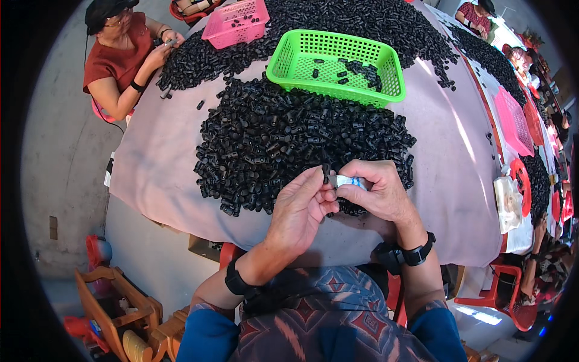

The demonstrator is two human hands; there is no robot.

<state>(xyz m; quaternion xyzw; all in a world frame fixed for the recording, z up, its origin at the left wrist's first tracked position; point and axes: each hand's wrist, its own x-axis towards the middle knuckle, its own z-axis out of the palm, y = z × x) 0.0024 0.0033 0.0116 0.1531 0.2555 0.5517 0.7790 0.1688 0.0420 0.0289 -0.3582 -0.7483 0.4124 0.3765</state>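
Between the thumb and fingers of my left hand (295, 214) is a small black plastic piece (326, 173), held upright. My right hand (385, 192) pinches a short flat blade (345, 180) wrapped in white and blue, its bare end touching or very close to the black piece. Both hands are closed and meet over the near edge of a pile of black plastic pieces (253, 142). Just behind that pile, a bright green basket (338, 90) holds several of the same pieces, mostly toward its right side.
A pink basket (224, 30) rests on a larger black heap (356, 15) farther back. At the far left a person (123, 54) handles a small item. More people and a pink basket (514, 120) are along another table at right. A wooden chair (117, 301) stands lower left.
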